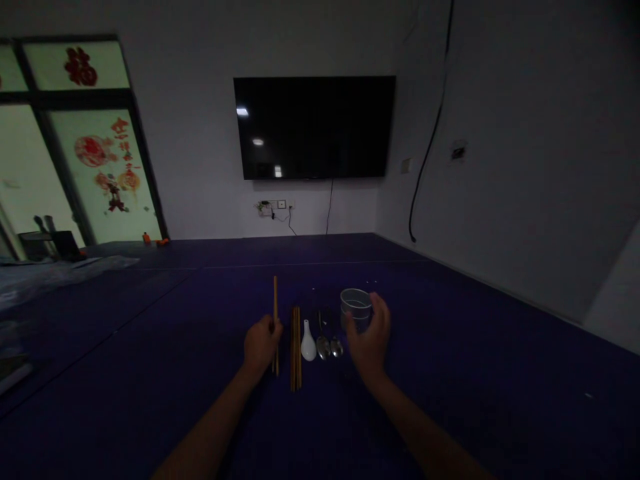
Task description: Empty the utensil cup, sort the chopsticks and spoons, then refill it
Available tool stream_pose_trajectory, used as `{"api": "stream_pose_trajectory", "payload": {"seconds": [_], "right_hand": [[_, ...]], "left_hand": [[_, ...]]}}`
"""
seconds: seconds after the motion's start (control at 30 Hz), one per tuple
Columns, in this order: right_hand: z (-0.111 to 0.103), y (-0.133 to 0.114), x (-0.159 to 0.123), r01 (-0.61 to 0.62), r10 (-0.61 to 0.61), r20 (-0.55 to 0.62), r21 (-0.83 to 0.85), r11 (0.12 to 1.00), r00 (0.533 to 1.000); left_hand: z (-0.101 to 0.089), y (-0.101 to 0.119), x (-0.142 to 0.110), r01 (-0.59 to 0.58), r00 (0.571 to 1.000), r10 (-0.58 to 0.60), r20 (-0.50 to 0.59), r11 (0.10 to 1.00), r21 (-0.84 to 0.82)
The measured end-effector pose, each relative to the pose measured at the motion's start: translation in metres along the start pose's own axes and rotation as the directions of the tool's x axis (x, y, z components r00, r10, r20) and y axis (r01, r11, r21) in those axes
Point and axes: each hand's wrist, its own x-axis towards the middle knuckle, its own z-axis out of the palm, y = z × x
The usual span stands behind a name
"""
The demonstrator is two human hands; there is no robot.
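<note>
My left hand [262, 341] is closed around light wooden chopsticks [275, 297], which point away from me. Just right of it, several more chopsticks [296, 350] lie side by side on the purple surface. A white soup spoon [309, 348] rests beside them, bowl end toward me. Two metal spoons [323, 347] follow to its right. A clear plastic cup [355, 301] stands upright at the right end of the row. Around its near right side curve the thumb and fingers of my right hand [371, 337], spread apart; whether they press on the wall is hard to see.
Purple covering [450, 373] spreads across the whole low surface. Crumpled clear plastic sheeting [65, 273] lies at the left, with small orange objects [163, 242] farther back. A black cable [427, 157] hangs down the right wall. A television [315, 127] is on the far wall.
</note>
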Motion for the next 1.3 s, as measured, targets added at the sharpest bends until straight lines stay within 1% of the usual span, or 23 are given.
{"api": "stream_pose_trajectory", "payload": {"seconds": [0.07, 0.13, 0.2, 0.3, 0.4, 0.5, 0.63, 0.73, 0.8, 0.87, 0.93, 1.03, 1.13, 1.2, 1.3], "right_hand": [[0.004, 0.006, 0.000, -0.087, 0.088, 0.022, -0.046, 0.995, 0.996], [0.009, 0.014, -0.002, -0.162, 0.169, 0.068, -0.095, 0.982, 0.983], [0.013, 0.025, -0.004, -0.212, 0.226, 0.101, -0.132, 0.968, 0.969], [0.018, 0.040, -0.007, -0.261, 0.284, 0.159, -0.150, 0.953, 0.946], [0.020, 0.050, -0.008, -0.283, 0.300, 0.205, -0.110, 0.953, 0.932], [0.021, 0.052, -0.007, -0.262, 0.266, 0.214, -0.047, 0.964, 0.940], [0.016, 0.044, -0.003, -0.196, 0.202, 0.198, -0.051, 0.979, 0.959], [0.011, 0.032, 0.000, -0.076, 0.090, 0.202, -0.077, 0.994, 0.975], [0.009, 0.024, -0.001, 0.035, -0.018, 0.224, -0.070, 0.997, 0.974], [0.007, 0.015, -0.003, 0.159, -0.142, 0.269, -0.042, 0.986, 0.953], [0.005, 0.007, -0.007, 0.265, -0.246, 0.328, -0.013, 0.964, 0.912], [0.002, -0.003, -0.011, 0.360, -0.335, 0.407, 0.015, 0.933, 0.850], [0.001, -0.007, -0.013, 0.394, -0.367, 0.434, 0.029, 0.918, 0.823], [0.001, -0.007, -0.013, 0.392, -0.365, 0.436, 0.030, 0.919, 0.822], [0.002, -0.005, -0.012, 0.371, -0.343, 0.445, 0.026, 0.928, 0.827]], "left_hand": [[0.001, 0.001, -0.002, -0.063, 0.993, 0.056, -0.106, 0.996, -0.065], [0.000, 0.003, -0.004, -0.145, 0.970, 0.121, -0.210, 0.984, -0.103], [-0.001, 0.005, -0.006, -0.214, 0.942, 0.172, -0.288, 0.969, -0.123], [-0.004, 0.007, -0.009, -0.263, 0.914, 0.197, -0.354, 0.953, -0.149], [-0.007, 0.009, -0.012, -0.266, 0.905, 0.180, -0.384, 0.946, -0.183], [-0.009, 0.010, -0.014, -0.252, 0.909, 0.147, -0.389, 0.939, -0.234], [-0.010, 0.012, -0.015, -0.229, 0.932, 0.119, -0.342, 0.925, -0.304], [-0.009, 0.014, -0.015, -0.207, 0.945, 0.100, -0.311, 0.920, -0.333], [-0.008, 0.016, -0.015, -0.206, 0.944, 0.092, -0.317, 0.915, -0.347], [-0.009, 0.017, -0.016, -0.210, 0.941, 0.086, -0.329, 0.908, -0.364], [-0.010, 0.018, -0.017, -0.208, 0.941, 0.078, -0.330, 0.900, -0.382], [-0.011, 0.019, -0.018, -0.201, 0.943, 0.064, -0.328, 0.892, -0.405], [-0.012, 0.020, -0.019, -0.196, 0.941, 0.048, -0.335, 0.884, -0.424], [-0.013, 0.022, -0.020, -0.192, 0.937, 0.028, -0.347, 0.875, -0.445], [-0.016, 0.025, -0.023, -0.220, 0.913, 0.004, -0.407, 0.846, -0.486]]}}
